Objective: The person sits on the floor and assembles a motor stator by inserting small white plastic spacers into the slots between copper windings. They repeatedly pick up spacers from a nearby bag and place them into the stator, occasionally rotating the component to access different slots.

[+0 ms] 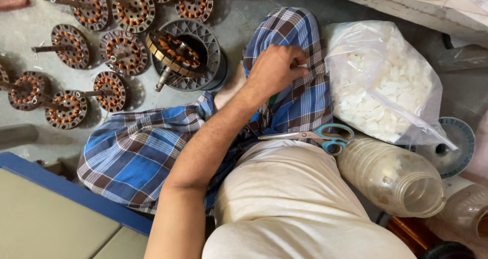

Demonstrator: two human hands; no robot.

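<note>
I am looking down at the grey floor (239,25), which is taking up most of the view, and at the blue checked cloth (132,152) that is covering the person's folded legs across the middle. Below it, the cream shirt (284,203) is filling the bottom of the picture. To the right, a clear plastic bag (386,81) full of small white pieces is leaning against the knee, and beneath it a clear plastic jar (396,180) is lying on its side with its open mouth facing right. At upper left, a group of round wound stators (124,53) with copper coils is sitting on the floor, well apart from the hand.

Only one arm is showing, reaching up from the bottom left, and I am reading it as the left hand (274,68). It is resting on the cloth over the raised knee with the fingers curled in. A small white piece (303,66) is showing at the fingertips, just beside the bag's left edge, and the fingers are seeming to pinch it, though I cannot tell for sure. The scissors (310,135) with blue handles are lying in the lap below that hand, apart from it, blades pointing left.
</note>
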